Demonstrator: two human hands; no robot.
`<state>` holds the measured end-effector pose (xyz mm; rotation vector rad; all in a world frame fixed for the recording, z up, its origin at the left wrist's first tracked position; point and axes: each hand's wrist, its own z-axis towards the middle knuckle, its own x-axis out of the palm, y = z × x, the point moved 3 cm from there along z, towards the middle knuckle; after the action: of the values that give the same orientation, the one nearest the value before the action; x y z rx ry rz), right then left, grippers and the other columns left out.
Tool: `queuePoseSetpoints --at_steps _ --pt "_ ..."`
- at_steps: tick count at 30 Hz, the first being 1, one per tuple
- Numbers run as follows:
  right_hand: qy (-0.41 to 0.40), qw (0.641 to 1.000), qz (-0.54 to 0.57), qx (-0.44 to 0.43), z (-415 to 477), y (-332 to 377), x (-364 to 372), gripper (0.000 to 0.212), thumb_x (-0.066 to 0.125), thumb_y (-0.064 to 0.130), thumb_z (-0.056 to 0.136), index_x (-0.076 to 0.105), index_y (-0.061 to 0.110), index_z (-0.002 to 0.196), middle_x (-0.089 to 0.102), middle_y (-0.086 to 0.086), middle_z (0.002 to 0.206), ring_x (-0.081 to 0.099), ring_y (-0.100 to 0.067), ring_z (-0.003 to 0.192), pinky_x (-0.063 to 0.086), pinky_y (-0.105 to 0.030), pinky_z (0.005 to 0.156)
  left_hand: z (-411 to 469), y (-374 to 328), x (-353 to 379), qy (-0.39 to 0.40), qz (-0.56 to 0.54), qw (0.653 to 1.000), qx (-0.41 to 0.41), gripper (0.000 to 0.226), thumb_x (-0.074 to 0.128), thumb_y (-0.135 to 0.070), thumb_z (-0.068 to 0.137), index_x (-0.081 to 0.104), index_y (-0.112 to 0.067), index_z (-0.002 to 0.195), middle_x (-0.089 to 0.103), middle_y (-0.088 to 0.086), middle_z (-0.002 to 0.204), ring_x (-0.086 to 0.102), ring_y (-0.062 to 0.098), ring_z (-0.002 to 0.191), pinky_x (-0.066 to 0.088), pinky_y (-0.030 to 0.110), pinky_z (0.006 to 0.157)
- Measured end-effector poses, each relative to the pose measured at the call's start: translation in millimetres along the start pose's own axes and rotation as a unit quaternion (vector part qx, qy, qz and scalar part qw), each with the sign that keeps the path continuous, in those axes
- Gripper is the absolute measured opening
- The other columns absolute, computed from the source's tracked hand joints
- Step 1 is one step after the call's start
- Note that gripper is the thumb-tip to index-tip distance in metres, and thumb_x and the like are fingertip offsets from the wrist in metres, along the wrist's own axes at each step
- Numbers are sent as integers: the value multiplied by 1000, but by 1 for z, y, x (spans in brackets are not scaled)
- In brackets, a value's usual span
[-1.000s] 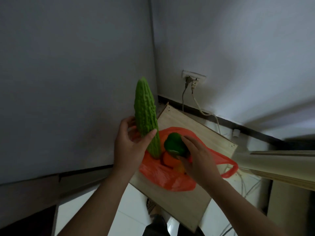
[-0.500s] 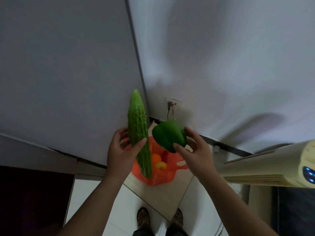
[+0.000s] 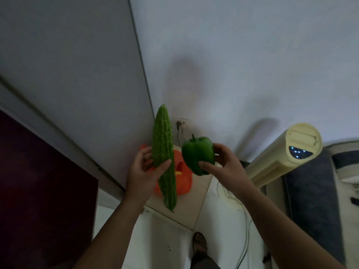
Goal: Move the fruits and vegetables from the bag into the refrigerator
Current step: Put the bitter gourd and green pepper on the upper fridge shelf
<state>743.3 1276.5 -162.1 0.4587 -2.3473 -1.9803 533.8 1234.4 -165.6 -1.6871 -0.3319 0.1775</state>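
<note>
Holding a long, bumpy green gourd (image 3: 164,148) almost straight up, the left hand (image 3: 143,171) curls its fingers behind it and presses its thumb on the front, near the middle. The gourd's thin tip points down toward the floor. The right hand (image 3: 227,166) is just to the right and grips a green pepper (image 3: 198,154), with the thumb on the near side and the fingers wrapped round the far side. The pepper's stem points up. The gourd and the pepper are close together but do not touch.

Both are up in the air above an orange bag (image 3: 183,183), which lies on a wooden board (image 3: 194,208) by the wall. Something yellow (image 3: 177,172) shows inside the bag, but I cannot tell what it is. A wall socket (image 3: 181,123) with a plug in it is on the far wall behind the gourd. A tall cream fan (image 3: 281,158) stands to the right. A dark red panel (image 3: 38,191) is on the left. One foot (image 3: 199,243) in a sandal stands on the white floor at the near edge.
</note>
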Motion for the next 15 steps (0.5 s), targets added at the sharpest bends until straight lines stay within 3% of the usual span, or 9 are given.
queuePoseSetpoints --at_steps 2,6,11,15 --pt "-46 999 -8 -1 -35 -5 8 57 78 19 71 49 23 120 58 2 117 58 -12 107 53 -24 79 -22 5 -8 9 7 1000 7 42 77 -14 65 57 -27 99 66 1 100 64 15 95 54 22 70" --pt "-136 991 13 4 -113 -28 22 59 78 15 71 50 26 122 57 7 115 57 -5 101 50 -10 66 -59 24 -8 46 46 998 4 41 78 -13 69 58 -35 97 66 0 105 62 16 100 53 32 80" --pt "-224 974 9 2 -199 -46 5 57 77 15 72 50 38 117 55 17 113 56 -4 100 51 -18 68 -109 40 16 83 73 994 11 42 80 -12 69 57 -34 97 65 -4 103 62 15 96 53 26 76" --pt "-266 964 12 -10 -248 -50 -9 58 77 12 72 49 33 119 54 12 115 55 -1 97 48 -9 65 -158 41 29 125 87 988 25 43 79 -12 70 58 -25 104 65 -2 106 62 16 98 53 28 81"
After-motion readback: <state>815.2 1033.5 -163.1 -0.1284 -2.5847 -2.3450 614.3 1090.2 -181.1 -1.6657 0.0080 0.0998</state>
